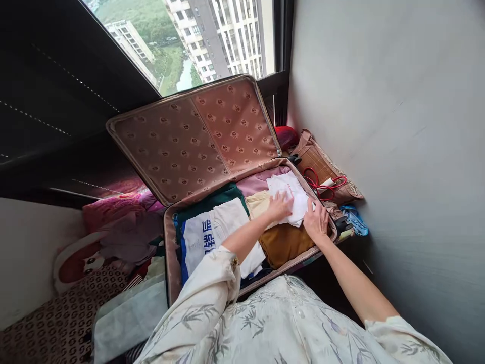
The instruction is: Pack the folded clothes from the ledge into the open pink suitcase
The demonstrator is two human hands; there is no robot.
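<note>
An open suitcase (172, 273) lies before me, its patterned lid (197, 136) leaning back against the window. Folded clothes fill it: a white shirt with blue print (200, 237), a green piece (212, 199), a mustard-brown one (284, 242), a pink one (253, 183). A folded white garment (293, 194) lies at the far right corner. My left hand (279, 206) presses flat on this white garment. My right hand (316, 221) rests on its near edge, by the suitcase rim.
A grey wall (397, 151) stands close on the right. Behind the suitcase sit a woven bag (322, 162) with red cord, a red object (286, 136) and a blue item (354, 220). Pink bedding (117, 212) and a pale bag (129, 313) lie left.
</note>
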